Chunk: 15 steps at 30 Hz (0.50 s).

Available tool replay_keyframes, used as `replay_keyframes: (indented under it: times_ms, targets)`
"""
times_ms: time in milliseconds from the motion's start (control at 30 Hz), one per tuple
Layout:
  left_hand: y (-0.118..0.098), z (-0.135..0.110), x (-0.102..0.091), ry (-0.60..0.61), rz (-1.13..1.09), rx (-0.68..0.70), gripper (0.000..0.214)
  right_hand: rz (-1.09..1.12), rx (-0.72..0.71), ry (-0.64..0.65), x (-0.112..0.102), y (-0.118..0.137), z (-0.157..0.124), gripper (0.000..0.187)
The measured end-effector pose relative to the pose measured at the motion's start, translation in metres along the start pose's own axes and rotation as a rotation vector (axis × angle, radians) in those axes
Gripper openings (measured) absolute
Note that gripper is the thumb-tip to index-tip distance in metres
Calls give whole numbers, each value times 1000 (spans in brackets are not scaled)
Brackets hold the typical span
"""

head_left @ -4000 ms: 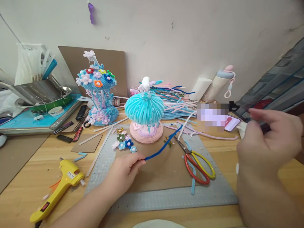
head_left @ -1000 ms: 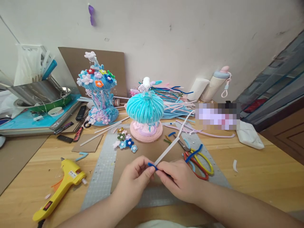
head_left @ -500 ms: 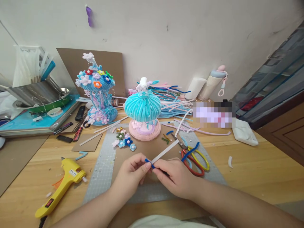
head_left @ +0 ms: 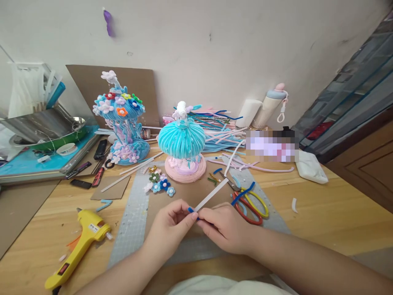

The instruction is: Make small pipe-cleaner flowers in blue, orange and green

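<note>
In the middle of the work area, my left hand [head_left: 169, 225] pinches a short blue pipe cleaner [head_left: 190, 210] between thumb and fingertips. Right up against it, my right hand [head_left: 225, 227] is closed with its fingertips at the same spot. A pale strip [head_left: 211, 194] runs from the fingertips up to the right; which hand grips it I cannot tell. Another stretch of blue pipe cleaner [head_left: 243, 194] shows beyond my right hand, over scissors [head_left: 251, 209] with red and yellow handles. Small fuzzy flowers [head_left: 165, 184] lie beyond my left hand.
A turquoise domed pipe-cleaner piece [head_left: 181, 141] on a pink base stands ahead. Left of it is a blue flowered one [head_left: 119, 108]. A yellow glue gun [head_left: 89, 231] lies at left. Bundled pipe cleaners [head_left: 222, 141] and a bottle [head_left: 268, 106] are at the back.
My left thumb has slid right over the blue pipe cleaner, covering more of it. My hands stay together. The view has shifted slightly, with the table items a little further left.
</note>
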<state>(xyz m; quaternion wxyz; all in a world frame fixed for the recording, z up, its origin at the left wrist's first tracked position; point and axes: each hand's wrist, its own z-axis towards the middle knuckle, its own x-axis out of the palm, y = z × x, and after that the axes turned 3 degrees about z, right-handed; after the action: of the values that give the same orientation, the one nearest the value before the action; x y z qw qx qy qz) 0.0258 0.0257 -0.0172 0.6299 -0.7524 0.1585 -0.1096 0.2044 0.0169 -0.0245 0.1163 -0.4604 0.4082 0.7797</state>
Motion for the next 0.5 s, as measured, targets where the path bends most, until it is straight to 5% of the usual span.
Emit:
replay_keyframes:
  times_ms: [300, 500]
  targets:
    - [1, -1, -10, 4, 43, 17, 24, 217, 47, 13, -3, 0, 2, 26]
    - [-11, -7, -18, 257, 133, -12, 26, 658, 227, 453, -35, -16, 27, 23]
